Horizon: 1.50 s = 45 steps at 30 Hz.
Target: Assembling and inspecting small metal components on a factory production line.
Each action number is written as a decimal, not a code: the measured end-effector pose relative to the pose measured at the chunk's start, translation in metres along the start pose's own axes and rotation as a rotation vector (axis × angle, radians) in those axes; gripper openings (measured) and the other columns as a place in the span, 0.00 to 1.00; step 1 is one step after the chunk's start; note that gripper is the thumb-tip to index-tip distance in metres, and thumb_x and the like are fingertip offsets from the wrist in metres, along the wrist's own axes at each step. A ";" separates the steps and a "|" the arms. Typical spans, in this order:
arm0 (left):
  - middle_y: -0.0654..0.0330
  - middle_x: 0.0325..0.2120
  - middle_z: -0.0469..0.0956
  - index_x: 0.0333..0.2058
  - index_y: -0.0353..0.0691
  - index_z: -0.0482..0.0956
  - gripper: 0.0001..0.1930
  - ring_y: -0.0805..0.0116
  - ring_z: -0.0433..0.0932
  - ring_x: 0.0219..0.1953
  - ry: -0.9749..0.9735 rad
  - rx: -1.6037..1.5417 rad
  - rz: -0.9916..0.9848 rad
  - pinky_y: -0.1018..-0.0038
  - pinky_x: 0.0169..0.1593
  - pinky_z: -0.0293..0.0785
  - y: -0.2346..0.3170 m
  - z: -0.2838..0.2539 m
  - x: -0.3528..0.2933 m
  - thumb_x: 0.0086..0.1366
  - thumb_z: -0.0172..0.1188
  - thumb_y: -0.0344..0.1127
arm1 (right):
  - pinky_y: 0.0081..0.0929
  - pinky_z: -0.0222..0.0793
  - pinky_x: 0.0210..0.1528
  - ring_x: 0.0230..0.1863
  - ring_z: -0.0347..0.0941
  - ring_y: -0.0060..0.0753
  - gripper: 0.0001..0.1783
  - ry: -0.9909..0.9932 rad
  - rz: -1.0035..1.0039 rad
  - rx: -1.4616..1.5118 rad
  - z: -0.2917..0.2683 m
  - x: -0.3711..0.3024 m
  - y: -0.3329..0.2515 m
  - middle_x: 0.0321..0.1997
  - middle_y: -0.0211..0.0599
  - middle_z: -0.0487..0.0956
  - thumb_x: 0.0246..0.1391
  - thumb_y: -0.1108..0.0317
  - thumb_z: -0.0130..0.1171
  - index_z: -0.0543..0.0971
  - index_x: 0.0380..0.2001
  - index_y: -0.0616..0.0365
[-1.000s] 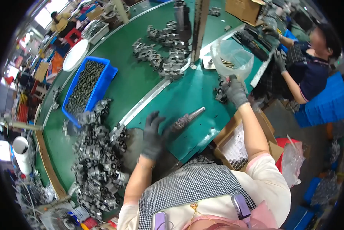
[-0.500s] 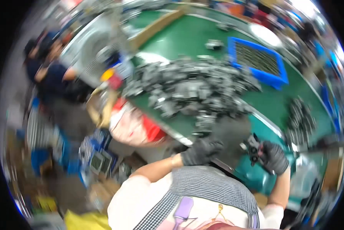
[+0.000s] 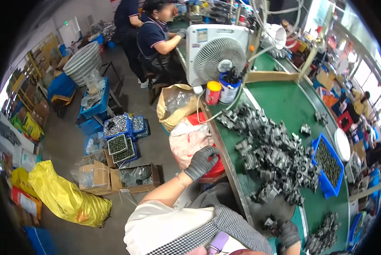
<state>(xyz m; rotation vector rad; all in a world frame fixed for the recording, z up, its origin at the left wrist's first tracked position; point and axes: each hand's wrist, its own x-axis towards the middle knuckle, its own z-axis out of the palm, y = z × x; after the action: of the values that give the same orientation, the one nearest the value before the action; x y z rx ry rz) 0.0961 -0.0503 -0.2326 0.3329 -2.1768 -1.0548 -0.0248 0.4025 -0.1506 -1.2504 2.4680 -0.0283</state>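
Observation:
My left hand (image 3: 202,162), in a dark grey knit glove, hovers over or touches the white-and-red sack (image 3: 187,138) beside the bench. Its fingers are curled together; what they hold, if anything, is hidden. At the lower edge, my right hand (image 3: 288,235), gloved the same way, is closed on a small dark metal part (image 3: 271,223). Beyond it, a large heap of similar grey metal parts (image 3: 279,157) covers the green bench (image 3: 269,87). A smaller pile of dark parts (image 3: 324,233) lies to the right of that hand.
A blue tray (image 3: 331,190) of small pieces stands right of the heap. A white fan (image 3: 195,55), a blue-and-white bucket (image 3: 228,94) and a red-and-yellow container (image 3: 212,94) are at the far end. Cartons (image 3: 137,187) and a yellow sack (image 3: 65,195) sit on the floor. Two people work beyond.
The view has swung left, bringing more floor into sight. My left hand has moved from the bench's near edge out over the sack. My right hand still holds the metal part.

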 end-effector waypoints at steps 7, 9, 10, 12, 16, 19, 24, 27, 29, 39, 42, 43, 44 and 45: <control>0.54 0.32 0.77 0.37 0.37 0.77 0.11 0.61 0.78 0.35 0.028 0.032 -0.064 0.72 0.41 0.74 -0.033 -0.027 0.034 0.53 0.60 0.27 | 0.40 0.69 0.34 0.34 0.73 0.46 0.20 0.120 0.022 -0.102 -0.032 0.003 -0.002 0.33 0.44 0.77 0.38 0.61 0.67 0.74 0.34 0.57; 0.54 0.32 0.77 0.37 0.37 0.76 0.11 0.62 0.78 0.35 0.044 0.027 -0.021 0.71 0.41 0.74 -0.043 -0.046 0.053 0.54 0.60 0.28 | 0.40 0.69 0.38 0.38 0.73 0.47 0.23 0.100 0.046 -0.109 -0.019 -0.003 0.019 0.38 0.45 0.76 0.41 0.61 0.65 0.72 0.41 0.56; 0.54 0.31 0.77 0.38 0.39 0.77 0.12 0.59 0.78 0.33 0.050 0.074 -0.004 0.69 0.39 0.74 -0.051 -0.055 0.064 0.53 0.59 0.30 | 0.40 0.69 0.43 0.43 0.73 0.49 0.26 0.082 0.068 -0.104 -0.016 -0.003 0.029 0.43 0.47 0.76 0.44 0.61 0.64 0.70 0.48 0.54; 0.53 0.29 0.78 0.40 0.41 0.78 0.14 0.57 0.78 0.31 0.042 0.130 -0.101 0.67 0.37 0.73 -0.083 -0.072 0.094 0.53 0.59 0.32 | 0.40 0.70 0.47 0.47 0.73 0.50 0.30 0.064 0.078 -0.128 -0.023 -0.001 0.039 0.48 0.49 0.75 0.47 0.61 0.62 0.69 0.55 0.52; 0.49 0.31 0.80 0.36 0.41 0.80 0.13 0.55 0.79 0.32 0.189 0.126 -0.233 0.68 0.38 0.74 -0.162 -0.114 0.162 0.51 0.59 0.36 | 0.41 0.69 0.46 0.46 0.73 0.50 0.26 0.132 0.101 -0.106 -0.068 -0.008 0.005 0.47 0.47 0.76 0.47 0.66 0.61 0.71 0.52 0.53; 0.49 0.32 0.80 0.33 0.40 0.81 0.13 0.55 0.79 0.33 0.212 0.186 -0.324 0.68 0.39 0.74 -0.195 -0.144 0.196 0.52 0.58 0.40 | 0.38 0.70 0.43 0.42 0.74 0.49 0.24 0.083 0.304 -0.062 -0.107 -0.006 -0.043 0.43 0.47 0.77 0.47 0.70 0.59 0.71 0.51 0.53; 0.50 0.33 0.80 0.45 0.42 0.77 0.17 0.49 0.78 0.37 0.207 0.346 -0.471 0.62 0.43 0.72 -0.228 -0.171 0.195 0.55 0.56 0.36 | 0.35 0.70 0.41 0.39 0.74 0.46 0.22 0.110 0.289 0.071 -0.117 -0.012 0.002 0.39 0.48 0.77 0.48 0.71 0.57 0.72 0.50 0.54; 0.49 0.37 0.79 0.53 0.43 0.69 0.24 0.49 0.77 0.40 0.172 0.412 -0.389 0.61 0.45 0.72 -0.196 -0.166 0.197 0.54 0.55 0.34 | 0.34 0.70 0.38 0.36 0.74 0.45 0.21 0.116 0.363 -0.073 -0.155 -0.010 -0.031 0.36 0.47 0.77 0.47 0.70 0.57 0.72 0.48 0.55; 0.48 0.39 0.78 0.57 0.44 0.65 0.28 0.49 0.77 0.41 0.163 0.456 -0.375 0.60 0.46 0.71 -0.205 -0.167 0.188 0.54 0.55 0.34 | 0.35 0.70 0.38 0.35 0.74 0.45 0.20 0.133 0.297 -0.182 -0.176 -0.002 -0.052 0.35 0.46 0.77 0.47 0.70 0.57 0.73 0.47 0.56; 0.44 0.48 0.73 0.63 0.44 0.54 0.38 0.49 0.74 0.48 0.186 0.061 -0.850 0.64 0.54 0.67 -0.329 -0.110 0.146 0.52 0.57 0.36 | 0.39 0.69 0.34 0.33 0.74 0.47 0.14 0.412 -0.825 -1.042 -0.215 0.050 -0.090 0.32 0.43 0.78 0.46 0.68 0.59 0.75 0.39 0.56; 0.45 0.46 0.74 0.63 0.45 0.54 0.39 0.49 0.75 0.47 0.212 0.249 -0.870 0.65 0.52 0.69 -0.360 -0.089 0.117 0.51 0.57 0.34 | 0.40 0.69 0.35 0.33 0.73 0.47 0.14 0.255 -0.149 -0.629 -0.207 0.045 -0.114 0.32 0.43 0.77 0.46 0.68 0.59 0.75 0.38 0.55; 0.45 0.45 0.75 0.63 0.46 0.55 0.38 0.49 0.75 0.47 0.213 0.399 -0.845 0.65 0.52 0.69 -0.370 -0.084 0.104 0.51 0.56 0.35 | 0.40 0.69 0.35 0.33 0.73 0.47 0.14 0.168 0.174 -0.413 -0.206 0.047 -0.120 0.32 0.42 0.77 0.46 0.68 0.59 0.75 0.38 0.55; 0.45 0.44 0.75 0.63 0.47 0.56 0.37 0.49 0.75 0.47 0.205 0.531 -0.801 0.64 0.52 0.69 -0.375 -0.074 0.104 0.52 0.56 0.35 | 0.40 0.69 0.35 0.33 0.73 0.47 0.14 0.168 0.182 -0.415 -0.206 0.049 -0.110 0.32 0.42 0.77 0.46 0.68 0.59 0.75 0.38 0.55; 0.45 0.44 0.75 0.63 0.47 0.56 0.37 0.49 0.75 0.47 0.198 0.516 -0.793 0.64 0.52 0.69 -0.368 -0.068 0.109 0.52 0.56 0.35 | 0.40 0.69 0.35 0.33 0.73 0.47 0.13 0.258 -0.161 -0.647 -0.209 0.052 -0.088 0.32 0.42 0.77 0.46 0.68 0.59 0.75 0.38 0.55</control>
<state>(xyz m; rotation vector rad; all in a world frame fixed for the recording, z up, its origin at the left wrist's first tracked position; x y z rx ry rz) 0.0393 -0.3789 -0.4345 1.5579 -2.1309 -0.7558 -0.0542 0.2776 0.0435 -1.7944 2.6876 0.6535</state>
